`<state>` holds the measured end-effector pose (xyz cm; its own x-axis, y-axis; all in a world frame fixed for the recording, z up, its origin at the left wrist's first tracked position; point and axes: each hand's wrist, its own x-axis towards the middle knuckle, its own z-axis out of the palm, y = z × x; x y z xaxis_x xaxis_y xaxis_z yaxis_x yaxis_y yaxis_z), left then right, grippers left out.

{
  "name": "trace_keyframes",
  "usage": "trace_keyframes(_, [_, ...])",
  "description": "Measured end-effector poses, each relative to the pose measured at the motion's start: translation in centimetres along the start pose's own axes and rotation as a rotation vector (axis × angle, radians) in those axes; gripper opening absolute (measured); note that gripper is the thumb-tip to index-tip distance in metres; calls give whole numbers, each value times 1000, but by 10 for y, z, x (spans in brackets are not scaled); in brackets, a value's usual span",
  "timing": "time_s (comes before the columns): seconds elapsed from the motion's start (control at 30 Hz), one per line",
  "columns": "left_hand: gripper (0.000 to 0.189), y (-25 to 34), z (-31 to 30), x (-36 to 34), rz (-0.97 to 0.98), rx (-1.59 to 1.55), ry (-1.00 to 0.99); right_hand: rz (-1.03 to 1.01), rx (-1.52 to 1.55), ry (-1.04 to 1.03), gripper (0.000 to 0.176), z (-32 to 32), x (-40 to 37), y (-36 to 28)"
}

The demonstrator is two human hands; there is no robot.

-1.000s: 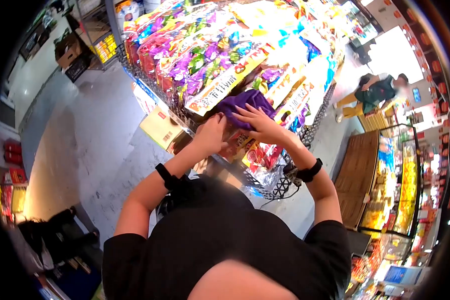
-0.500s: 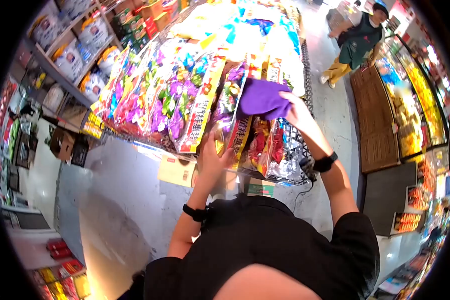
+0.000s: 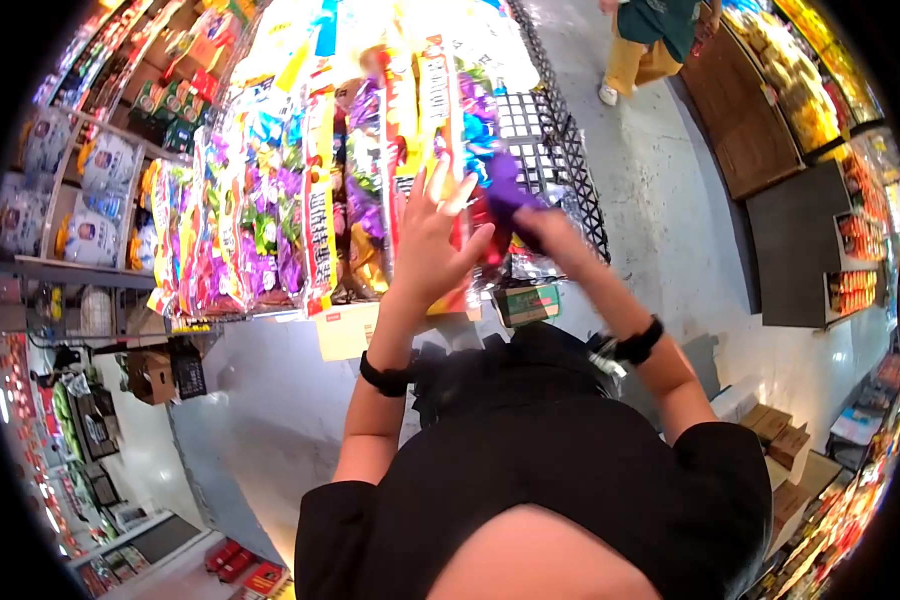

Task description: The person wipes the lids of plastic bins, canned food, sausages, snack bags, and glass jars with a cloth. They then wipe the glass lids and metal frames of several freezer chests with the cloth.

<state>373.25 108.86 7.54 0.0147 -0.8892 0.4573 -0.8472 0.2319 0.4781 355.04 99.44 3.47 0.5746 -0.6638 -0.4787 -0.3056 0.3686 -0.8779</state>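
Long clear packs of colourful wrapped sweets stand side by side on a black lattice-sided rack. My left hand, its fingers spread, rests against a red and yellow pack near the rack's front. To its right, my right hand, blurred by motion, grips a purple cloth. The cloth lies against the right side of the packs. Black bands circle both wrists.
A person in a green apron stands in the aisle at the upper right. Beyond is a wooden display counter. Shelves of packaged goods line the left. Cardboard boxes sit under the rack's front.
The view has shifted. My left hand has moved onto a pack further right with fingers spread. My right hand has brought the purple cloth down beside the packs' right side.
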Motion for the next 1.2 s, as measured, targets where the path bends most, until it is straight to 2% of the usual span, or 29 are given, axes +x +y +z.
trace_keyframes(0.03, [55,-4,8,3,-55,123,-97,-224,-9,-6,52,29,8,32])
trace_keyframes(0.07, [56,-9,18,3,-114,249,-194,-451,-107,41,57,49,-10,25])
trace_keyframes(0.13, [59,-28,28,-5,-114,166,-133,-446,-73,-38,58,47,-5,29])
trace_keyframes(0.27, [58,-25,34,-4,-136,202,-122,-422,-56,-68,62,43,4,27])
trace_keyframes(0.33, [57,-25,34,-2,-149,225,-123,-497,-29,53,67,52,38,39])
trace_keyframes(0.4, [58,-26,36,-1,-170,204,-120,-420,-122,132,73,42,69,24])
trace_keyframes(0.47, [59,-24,36,-1,-179,222,-121,-547,24,121,73,22,140,30])
trace_keyframes(0.53, [60,-21,35,0,-205,238,-135,-277,213,103,71,-2,163,1])
trace_keyframes(0.57, [61,-20,35,0,-226,243,-147,-245,380,-52,62,-19,201,12])
trace_keyframes(0.6, [59,-17,35,1,-213,276,-128,-12,496,-111,53,-22,166,-25])
trace_keyframes(0.63, [60,-17,35,2,-221,240,-130,-144,629,-84,34,-20,181,-15])
trace_keyframes(0.67, [60,-18,35,3,-229,210,-132,-123,542,-68,36,-22,196,-3])
trace_keyframes(0.7, [61,-18,33,4,-238,188,-131,-249,472,-16,42,-17,194,6])
trace_keyframes(0.73, [62,-17,32,5,-250,166,-132,-269,345,97,48,-15,190,20])
trace_keyframes(0.8, [68,-19,33,4,-244,200,-119,-190,261,-77,49,-21,178,53])
trace_keyframes(0.87, [74,-15,29,5,-246,231,-140,-104,34,30,43,-18,113,30])
trace_keyframes(1.0, [71,-3,24,-5,-336,76,-79,-103,422,58,36,-11,44,21])
trace_keyframes(1.07, [71,10,2,-20,-389,-55,-148,-110,620,-16,32,-18,31,18])
trace_keyframes(1.1, [69,15,-11,-26,-368,-119,-185,-140,648,-5,35,-18,22,11])
trace_keyframes(1.13, [67,15,-18,-36,-312,-171,-125,-226,677,-114,40,-15,9,-6])
trace_keyframes(1.2, [63,18,-48,-51,-462,-473,-219,-300,754,-119,44,-16,3,-9])
